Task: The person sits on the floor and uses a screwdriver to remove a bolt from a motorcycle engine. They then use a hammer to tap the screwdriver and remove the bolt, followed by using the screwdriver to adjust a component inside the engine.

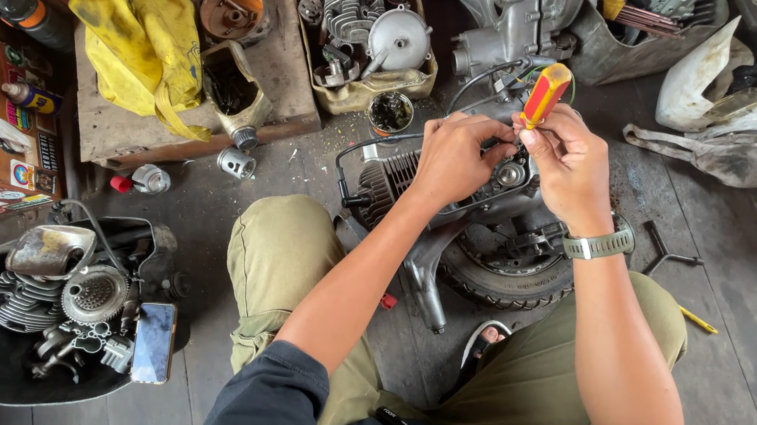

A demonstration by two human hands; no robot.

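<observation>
1. While the person sits on the floor with knees spread, an engine (458, 209) lies between the legs, close enough for both hands to meet over its top
2. The right hand (571, 166) is closed round a screwdriver (545, 95) with a red and yellow handle, held nearly upright so the tip points down into a round fitting (509, 173) on the engine; the shaft is hidden by the fingers
3. The left hand (453, 159) is curled, fingertips pinched at the same spot, seemingly steadying the tip or a small part; what it grips I cannot tell
4. A tyre (502, 279) sits under the engine, just in front of a sandalled foot (482, 341)
5. Black cables (476, 83) loop behind the hands and crowd the work
6. Around: a yellow rag (141, 41) on a wooden board (114, 131), a box of engine parts (368, 38), a black tub (3, 357) of parts with a phone (154, 341) on its rim
</observation>
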